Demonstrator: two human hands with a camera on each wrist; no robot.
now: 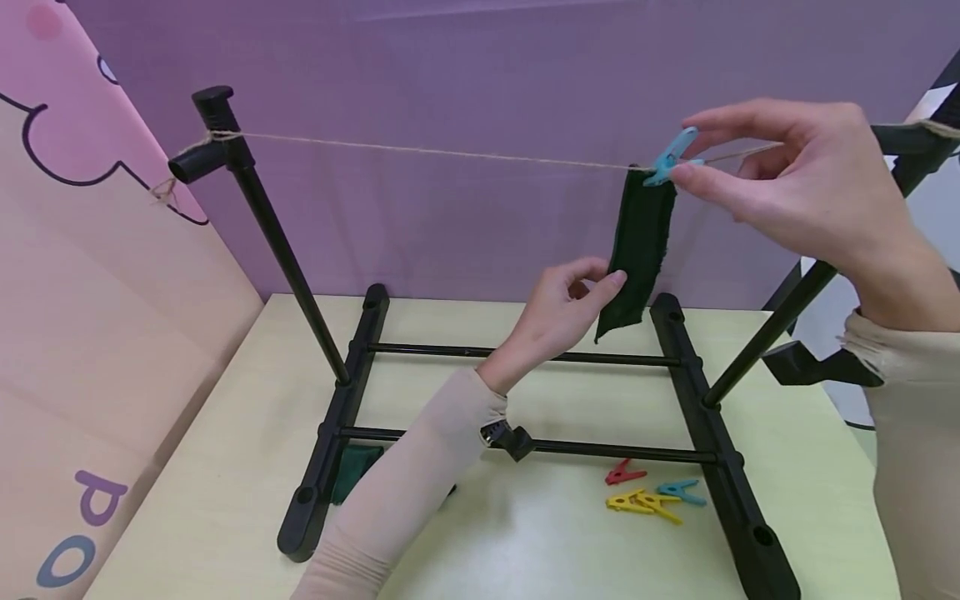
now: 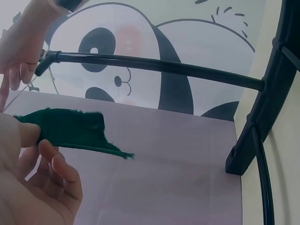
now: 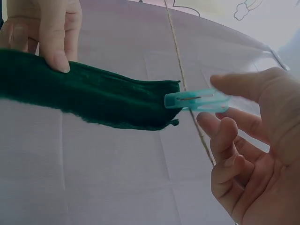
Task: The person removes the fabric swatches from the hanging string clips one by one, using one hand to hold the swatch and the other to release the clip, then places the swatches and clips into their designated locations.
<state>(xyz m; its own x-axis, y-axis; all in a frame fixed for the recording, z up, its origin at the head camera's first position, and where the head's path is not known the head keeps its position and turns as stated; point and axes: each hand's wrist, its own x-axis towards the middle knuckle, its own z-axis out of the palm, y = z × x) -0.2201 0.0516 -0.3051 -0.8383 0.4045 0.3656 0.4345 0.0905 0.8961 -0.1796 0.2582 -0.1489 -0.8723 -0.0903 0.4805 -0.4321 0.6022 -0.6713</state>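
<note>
A dark green strip of cloth [image 1: 640, 242] hangs from a thin string [image 1: 420, 151], its top edge at the string. My left hand [image 1: 558, 304] pinches the strip's side edge low down, thumb in front. At the top, a light blue clothespin [image 3: 194, 99] has its jaws over the cloth and string. The thumb and fingers of my right hand [image 1: 810, 179] pinch the clothespin's handles. In the left wrist view, the green cloth [image 2: 75, 129] lies between thumb and fingers, its lower end sticking out beyond them.
A black frame [image 1: 285, 250] with two uprights carries the string above a pale table [image 1: 225, 467]. Near its front right lie a red clothespin [image 1: 624, 472], a blue clothespin [image 1: 682, 491] and yellow clothespins [image 1: 645, 502]. Another green cloth [image 1: 354, 471] lies at the left, partly behind my sleeve.
</note>
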